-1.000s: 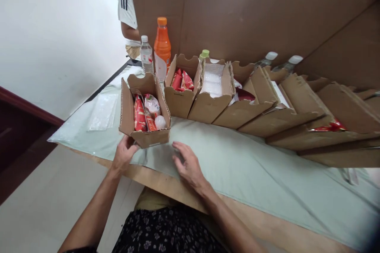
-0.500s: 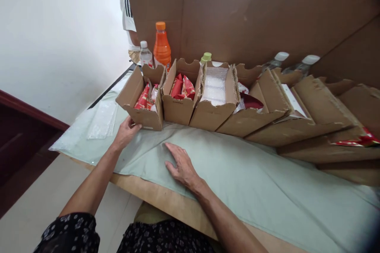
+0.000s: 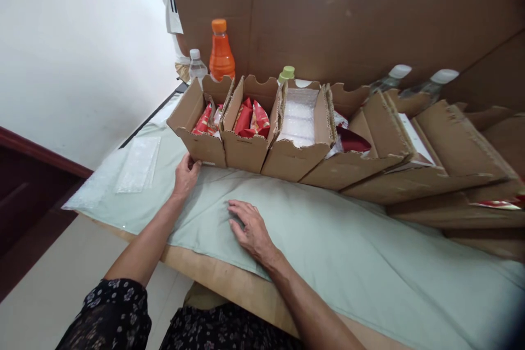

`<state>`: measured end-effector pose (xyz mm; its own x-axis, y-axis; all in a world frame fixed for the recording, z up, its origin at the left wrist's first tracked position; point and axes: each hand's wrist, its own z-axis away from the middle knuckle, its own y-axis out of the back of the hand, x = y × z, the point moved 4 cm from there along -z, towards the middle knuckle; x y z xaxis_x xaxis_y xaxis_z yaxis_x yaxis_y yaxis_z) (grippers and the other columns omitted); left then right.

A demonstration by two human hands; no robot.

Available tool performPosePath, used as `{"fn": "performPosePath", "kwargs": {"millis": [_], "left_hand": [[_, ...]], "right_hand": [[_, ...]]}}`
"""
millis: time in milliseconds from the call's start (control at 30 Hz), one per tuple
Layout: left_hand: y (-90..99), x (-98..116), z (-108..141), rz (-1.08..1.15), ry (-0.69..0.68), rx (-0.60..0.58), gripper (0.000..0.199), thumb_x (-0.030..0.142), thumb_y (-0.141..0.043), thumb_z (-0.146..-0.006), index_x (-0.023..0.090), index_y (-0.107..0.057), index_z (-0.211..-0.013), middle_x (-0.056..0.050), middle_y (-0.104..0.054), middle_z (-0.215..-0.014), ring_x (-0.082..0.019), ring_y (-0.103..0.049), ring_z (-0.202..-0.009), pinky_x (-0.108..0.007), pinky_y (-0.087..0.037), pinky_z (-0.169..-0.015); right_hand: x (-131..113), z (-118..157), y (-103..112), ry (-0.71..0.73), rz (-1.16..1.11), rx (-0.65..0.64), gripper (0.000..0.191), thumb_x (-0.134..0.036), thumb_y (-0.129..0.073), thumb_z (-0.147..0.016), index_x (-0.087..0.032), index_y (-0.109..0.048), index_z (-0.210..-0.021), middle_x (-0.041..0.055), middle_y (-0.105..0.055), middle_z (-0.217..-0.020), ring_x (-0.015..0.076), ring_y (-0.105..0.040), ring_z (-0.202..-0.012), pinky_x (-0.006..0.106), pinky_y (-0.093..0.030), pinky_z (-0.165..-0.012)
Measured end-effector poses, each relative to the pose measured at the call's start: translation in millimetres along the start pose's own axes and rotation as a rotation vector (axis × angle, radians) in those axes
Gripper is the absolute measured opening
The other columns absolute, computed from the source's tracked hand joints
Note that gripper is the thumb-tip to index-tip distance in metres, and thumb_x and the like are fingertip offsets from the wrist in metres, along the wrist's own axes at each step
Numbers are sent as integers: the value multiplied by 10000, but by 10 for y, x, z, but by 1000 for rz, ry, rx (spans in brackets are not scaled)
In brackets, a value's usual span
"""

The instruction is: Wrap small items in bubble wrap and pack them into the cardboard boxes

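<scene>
My left hand (image 3: 187, 175) is at the lower front corner of the leftmost cardboard box (image 3: 205, 149), fingers against its base. Red packets (image 3: 204, 120) lie inside that box. Beside it stands a second box (image 3: 245, 154) with red packets, then a third box (image 3: 293, 161) with bubble wrap (image 3: 297, 117) in it. My right hand (image 3: 251, 229) rests over the green cloth (image 3: 311, 219) in front of the boxes, fingers apart and holding nothing.
More tilted cardboard boxes (image 3: 369, 186) stand to the right. Behind the row are an orange bottle (image 3: 222, 57), clear bottles (image 3: 197, 68) and a tall cardboard panel (image 3: 328, 16). Bubble wrap sheets (image 3: 138, 165) lie at the left. A person's white sleeve (image 3: 172, 11) shows beyond the panel.
The leftmost box has moved right, against the second box. My left hand has moved right and slightly away from me with it. My right hand has barely moved.
</scene>
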<state>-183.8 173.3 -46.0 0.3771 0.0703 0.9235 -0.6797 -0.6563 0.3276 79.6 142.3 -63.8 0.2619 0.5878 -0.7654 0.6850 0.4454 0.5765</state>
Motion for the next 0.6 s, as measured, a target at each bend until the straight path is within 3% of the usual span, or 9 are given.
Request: {"fn": "performPosePath", "kwargs": {"millis": [67,133,233,300,333,400,467,533,600], "left_hand": [[27,74,51,-13,-1,39,410,350,-611,-793,128,-641,-1137,-116,-698,-1048,-279,-666,-1002,-428,-535,-942],[147,263,138,-62,-81,157,496,332,-641,-802,128,-613,-1253,-145,-673,-1196,-299,-647,-1131,-451,-519,-1005],[433,838,271,-173,-413,368,526,253,-679,-813,166,-610,-1327,-123,-631,-1309,-280,-592,-1270,-436,-462,-1120],[573,1303,267,-238,-646,416,428,198,-634,-848,135,-665,-1271,-114,-657,-1268,-262,-595,-1266,-427,-439,-1151],[595,1511,204,-280,-713,374,369,184,-607,-862,114,-702,-1211,-106,-688,-1205,-252,-616,-1222,-425,-450,-1136],[521,1790,-67,-355,-649,126,325,201,-567,-887,90,-749,-1132,-78,-731,-1084,-211,-671,-1040,-403,-516,-1025],[324,1879,-411,-479,-474,-191,278,215,-593,-854,98,-787,-1015,-38,-734,-894,-196,-678,-878,-413,-536,-961],[110,1847,-729,-508,-295,-421,142,199,-706,-735,141,-791,-833,-1,-681,-695,-232,-685,-811,-411,-560,-905],[-32,1849,-983,-407,-291,-388,116,200,-815,-626,173,-762,-726,8,-651,-633,-268,-702,-803,-395,-582,-837]], "right_hand": [[-20,-5,3,-8,1,6,332,-180,-586,-907,-228,-728,-1203,127,-716,-1348,273,-657,-1245,491,-518,-1044],[-46,-9,4,-16,-2,1,327,-166,-592,-906,-237,-736,-1191,121,-719,-1344,269,-655,-1250,490,-511,-1052],[-78,-16,4,-23,0,-11,318,-152,-603,-909,-240,-744,-1179,113,-720,-1344,262,-647,-1269,481,-498,-1069],[-85,-19,1,-28,5,-11,312,-150,-610,-909,-236,-744,-1178,112,-722,-1344,261,-644,-1274,480,-492,-1074],[-85,-20,-1,-30,6,-8,310,-147,-613,-908,-231,-743,-1176,113,-723,-1343,260,-645,-1274,477,-491,-1075],[-83,-21,-7,-28,5,-2,303,-137,-620,-904,-219,-742,-1169,114,-727,-1339,256,-649,-1267,465,-489,-1075],[-79,-22,-11,-21,5,5,298,-129,-627,-901,-219,-742,-1161,105,-732,-1332,250,-652,-1260,453,-487,-1076],[-74,-25,-15,-16,12,7,293,-130,-630,-904,-227,-742,-1157,94,-734,-1330,243,-653,-1253,444,-486,-1073],[-67,-30,-17,-15,21,7,283,-131,-631,-907,-228,-743,-1148,93,-734,-1329,241,-655,-1243,442,-484,-1073]]}}
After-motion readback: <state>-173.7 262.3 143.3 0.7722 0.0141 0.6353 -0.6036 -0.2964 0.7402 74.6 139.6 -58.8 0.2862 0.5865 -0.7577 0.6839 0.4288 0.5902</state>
